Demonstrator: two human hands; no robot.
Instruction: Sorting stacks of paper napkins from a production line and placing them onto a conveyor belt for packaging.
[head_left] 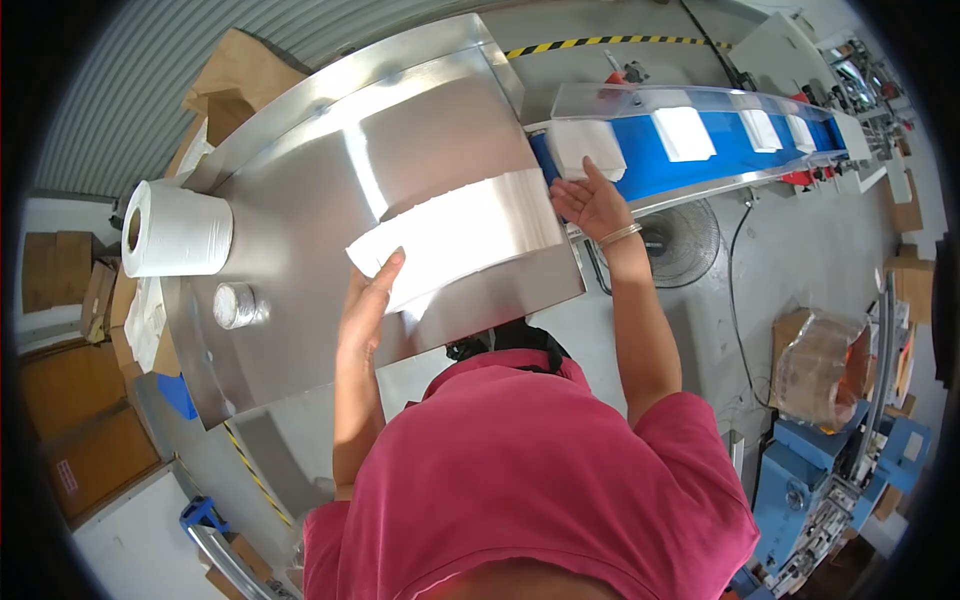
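Observation:
A long row of folded white sheets (470,232), packed edge to edge, lies across the steel table near its front right. My left hand (366,312) holds the row's left end, thumb lying over it and the other fingers partly hidden behind. Palm turned up and fingers extended, my right hand (597,207) is beside the row's right end, at the near end of a blue conveyor belt (630,140). Close to those fingertips, a slightly blurred white folded stack (588,148) sits on the belt's near end. Farther along the belt is another white stack (684,134), with more behind it.
The steel table (290,330) has a raised back wall. On its left stand a large white roll (180,228) and a small clear-wrapped roll (235,305). Clear side guards (590,100) line the conveyor. A round wire-guarded fan (680,245) stands below it. Cardboard boxes (85,440) are at the left.

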